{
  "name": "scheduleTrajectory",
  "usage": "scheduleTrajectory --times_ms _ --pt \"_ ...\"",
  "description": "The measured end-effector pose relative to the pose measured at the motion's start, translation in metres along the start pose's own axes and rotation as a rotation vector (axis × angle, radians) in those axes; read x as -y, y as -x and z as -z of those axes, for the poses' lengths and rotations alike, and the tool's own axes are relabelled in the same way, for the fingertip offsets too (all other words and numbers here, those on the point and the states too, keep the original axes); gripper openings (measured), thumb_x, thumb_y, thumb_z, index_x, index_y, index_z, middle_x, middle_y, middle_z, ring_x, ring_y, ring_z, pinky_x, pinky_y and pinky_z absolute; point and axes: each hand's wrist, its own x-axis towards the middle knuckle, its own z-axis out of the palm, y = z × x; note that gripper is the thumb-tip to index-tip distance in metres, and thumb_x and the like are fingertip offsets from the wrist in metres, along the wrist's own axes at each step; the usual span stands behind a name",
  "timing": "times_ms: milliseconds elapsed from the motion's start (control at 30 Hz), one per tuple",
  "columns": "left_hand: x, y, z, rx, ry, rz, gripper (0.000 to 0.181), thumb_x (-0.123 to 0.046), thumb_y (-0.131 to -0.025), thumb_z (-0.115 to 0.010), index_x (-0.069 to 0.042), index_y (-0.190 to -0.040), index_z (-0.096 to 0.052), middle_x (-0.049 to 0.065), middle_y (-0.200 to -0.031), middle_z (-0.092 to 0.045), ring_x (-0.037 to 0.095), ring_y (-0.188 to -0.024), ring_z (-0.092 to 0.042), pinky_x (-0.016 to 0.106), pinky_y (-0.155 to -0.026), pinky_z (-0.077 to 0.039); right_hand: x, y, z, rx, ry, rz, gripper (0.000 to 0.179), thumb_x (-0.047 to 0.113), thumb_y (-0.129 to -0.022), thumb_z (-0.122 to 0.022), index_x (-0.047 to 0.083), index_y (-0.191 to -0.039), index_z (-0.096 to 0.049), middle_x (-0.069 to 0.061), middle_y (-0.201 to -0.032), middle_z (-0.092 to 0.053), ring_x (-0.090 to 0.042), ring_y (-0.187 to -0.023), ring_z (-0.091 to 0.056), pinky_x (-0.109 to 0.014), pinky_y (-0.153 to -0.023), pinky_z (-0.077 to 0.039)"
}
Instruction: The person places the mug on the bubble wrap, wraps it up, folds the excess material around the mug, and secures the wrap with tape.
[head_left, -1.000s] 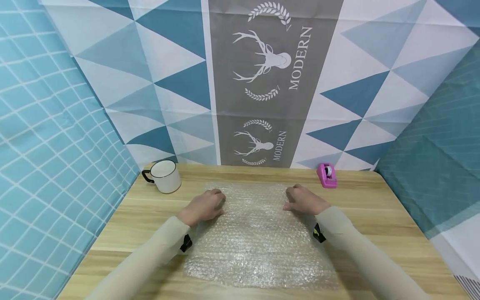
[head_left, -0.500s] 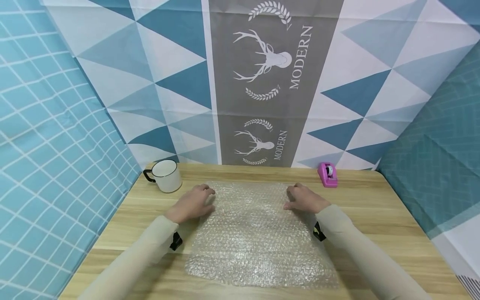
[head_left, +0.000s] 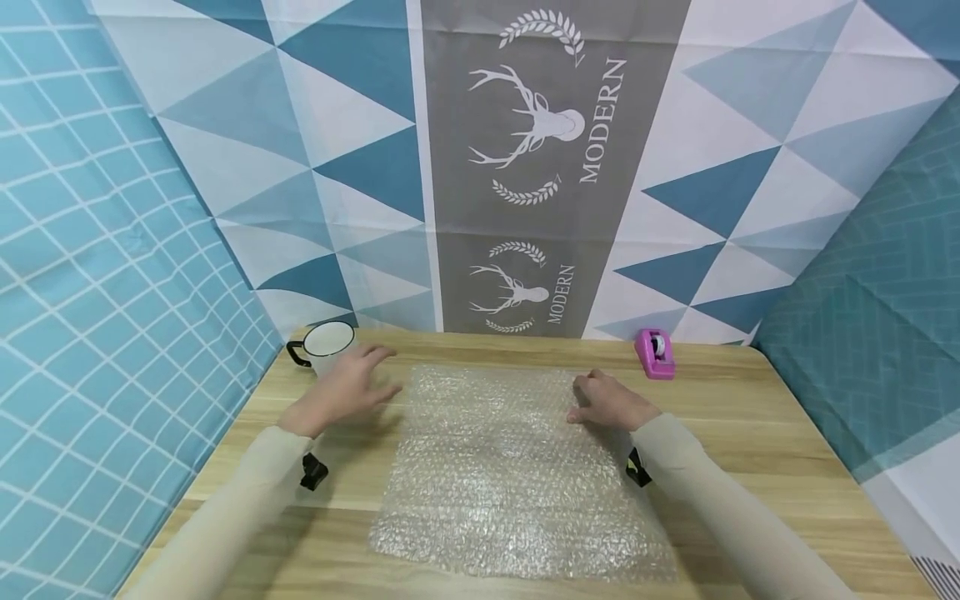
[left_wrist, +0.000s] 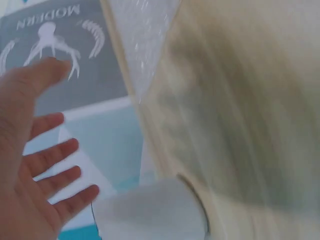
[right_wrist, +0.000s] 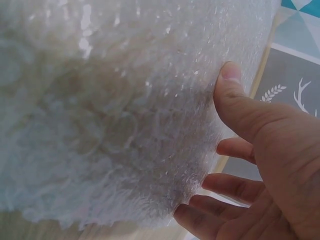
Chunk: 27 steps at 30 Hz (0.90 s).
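Note:
A sheet of clear bubble wrap lies flat on the wooden table. My left hand is off the sheet's left side, fingers spread and holding nothing. Just beyond it stands a white enamel mug with a dark rim and handle, partly hidden by the hand. In the left wrist view the mug shows close to the fingertips, with a gap to the palm. My right hand rests at the far right edge of the bubble wrap. The right wrist view has its thumb and fingertips touching the sheet, loosely bent.
A pink tape dispenser stands at the back right of the table. Patterned cloth hangs behind the table's back edge, with a blue checked cloth along the left and a teal one on the right.
My left hand has left the bubble wrap's left edge and moved left toward the mug, its fingers spreading. The right hand and the sheet stay put.

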Motion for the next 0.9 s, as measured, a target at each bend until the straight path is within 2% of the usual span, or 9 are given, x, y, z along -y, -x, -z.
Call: scheduleTrajectory --times_ms 200,333,433,533,667,800,900 --pt "0.020 0.004 0.020 -0.079 0.001 0.039 0.064 -0.042 -0.092 -0.076 -0.003 -0.140 -0.059 0.022 -0.139 -0.060 0.045 -0.130 -0.053 0.063 -0.110 -0.043 0.002 0.001 0.001 0.000 0.001 0.007 0.069 0.040 -0.092 -0.076 -0.006 -0.138 -0.055 -0.035 -0.136 -0.053 -0.049 -0.124 -0.057 -0.060 -0.108 -0.049" --pt "0.034 0.008 0.029 -0.109 0.036 0.103 0.067 -0.044 -0.093 -0.073 -0.003 -0.143 -0.055 0.025 -0.143 -0.055 0.048 -0.135 -0.047 0.067 -0.111 -0.039 0.003 0.002 0.001 -0.009 0.004 0.007 0.067 0.039 -0.092 -0.076 -0.007 -0.137 -0.056 -0.034 -0.135 -0.054 -0.049 -0.124 -0.057 -0.060 -0.107 -0.049" --pt "0.045 0.014 0.033 -0.090 0.095 0.195 0.069 -0.048 -0.096 -0.068 -0.005 -0.148 -0.051 0.026 -0.150 -0.048 0.048 -0.140 -0.041 0.069 -0.111 -0.035 0.004 0.003 0.000 -0.008 -0.003 0.011 0.069 0.038 -0.092 -0.077 -0.007 -0.138 -0.055 -0.035 -0.136 -0.053 -0.049 -0.124 -0.057 -0.060 -0.108 -0.049" --pt "0.057 0.020 0.035 -0.087 0.144 0.257 0.071 -0.048 -0.099 -0.063 -0.004 -0.152 -0.045 0.027 -0.155 -0.042 0.049 -0.144 -0.035 0.071 -0.114 -0.030 0.004 0.003 -0.002 -0.005 -0.006 0.013 0.071 0.040 -0.091 -0.077 -0.007 -0.139 -0.054 -0.035 -0.136 -0.053 -0.049 -0.124 -0.057 -0.060 -0.107 -0.049" --pt "0.068 0.024 0.039 -0.121 0.253 0.271 0.068 -0.041 -0.105 -0.055 0.000 -0.156 -0.036 0.031 -0.158 -0.036 0.053 -0.146 -0.030 0.074 -0.114 -0.026 0.003 0.003 -0.003 -0.009 0.002 0.018 0.070 0.040 -0.091 -0.077 -0.007 -0.138 -0.055 -0.034 -0.135 -0.054 -0.048 -0.123 -0.058 -0.059 -0.106 -0.050" --pt "0.077 0.026 0.048 -0.158 0.377 0.294 0.064 -0.037 -0.109 -0.045 -0.002 -0.160 -0.029 0.032 -0.162 -0.030 0.055 -0.149 -0.024 0.077 -0.113 -0.023 0.001 0.003 -0.002 -0.029 0.006 0.028 0.069 0.039 -0.090 -0.077 -0.008 -0.136 -0.056 -0.033 -0.133 -0.056 -0.048 -0.122 -0.058 -0.059 -0.106 -0.050" --pt "0.088 0.030 0.051 -0.181 0.423 0.326 0.063 -0.038 -0.111 -0.038 -0.004 -0.162 -0.025 0.033 -0.162 -0.027 0.056 -0.149 -0.023 0.078 -0.112 -0.023 0.000 0.002 -0.003 -0.035 0.013 0.040 0.069 0.040 -0.090 -0.078 -0.008 -0.135 -0.056 -0.034 -0.131 -0.057 -0.048 -0.122 -0.058 -0.059 -0.106 -0.050"
